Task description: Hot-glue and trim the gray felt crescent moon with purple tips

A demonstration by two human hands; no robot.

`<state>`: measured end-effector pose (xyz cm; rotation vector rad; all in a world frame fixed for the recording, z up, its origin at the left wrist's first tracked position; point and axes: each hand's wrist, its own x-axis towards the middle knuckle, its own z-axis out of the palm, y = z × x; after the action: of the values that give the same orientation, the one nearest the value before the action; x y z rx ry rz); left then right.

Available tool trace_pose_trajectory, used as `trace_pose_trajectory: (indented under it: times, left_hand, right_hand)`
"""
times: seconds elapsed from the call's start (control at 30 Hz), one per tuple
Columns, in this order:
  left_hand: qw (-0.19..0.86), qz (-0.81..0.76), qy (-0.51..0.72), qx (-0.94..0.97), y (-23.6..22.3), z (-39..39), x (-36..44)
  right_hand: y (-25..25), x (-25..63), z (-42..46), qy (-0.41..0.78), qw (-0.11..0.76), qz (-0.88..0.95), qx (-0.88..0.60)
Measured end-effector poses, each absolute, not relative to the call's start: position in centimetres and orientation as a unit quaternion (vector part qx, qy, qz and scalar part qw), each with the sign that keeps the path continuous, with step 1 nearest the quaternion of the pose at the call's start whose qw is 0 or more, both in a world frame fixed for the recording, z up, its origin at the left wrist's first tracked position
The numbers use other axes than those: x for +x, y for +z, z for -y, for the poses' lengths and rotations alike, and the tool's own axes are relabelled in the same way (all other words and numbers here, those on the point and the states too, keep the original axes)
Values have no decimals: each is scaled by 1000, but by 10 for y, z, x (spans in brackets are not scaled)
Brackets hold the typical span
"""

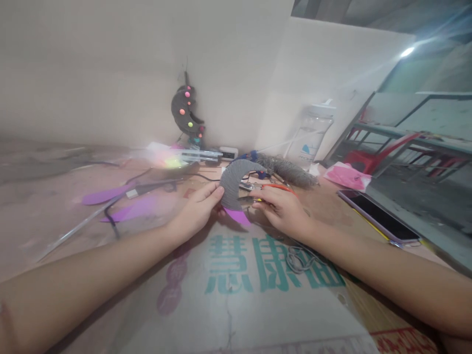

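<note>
Head view: clamping yarn-wrapped crescent [230,187] at outer curve with left hand [197,209], presumably for steadiness; positioning right hand [283,212] near inner curve; cannot tell closure or contents.

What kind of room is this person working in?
Perhaps a small craft workshop: a yarn-wrapped crescent in the hands, a hank of grey yarn on the worktop, and a finished-looking moon ornament by the wall.

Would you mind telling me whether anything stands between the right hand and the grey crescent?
Only a blurred dark strip shows in the gap between the grey crescent and the right hand; the red-handled tool lies beyond.
</note>
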<state>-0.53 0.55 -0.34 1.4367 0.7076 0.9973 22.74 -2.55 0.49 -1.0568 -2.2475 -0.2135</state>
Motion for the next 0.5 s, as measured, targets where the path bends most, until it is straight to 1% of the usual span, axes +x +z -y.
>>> trace_pose_trajectory:
  times: [0.2, 0.5]
  left_hand:
    - [588, -291, 428, 622, -10, -9, -5]
    - [573, -296, 432, 630, -7, -8, -5]
  right_hand:
    - [5, 226, 26, -92, 329, 853, -394]
    - [0, 230, 23, -54, 360, 836, -410]
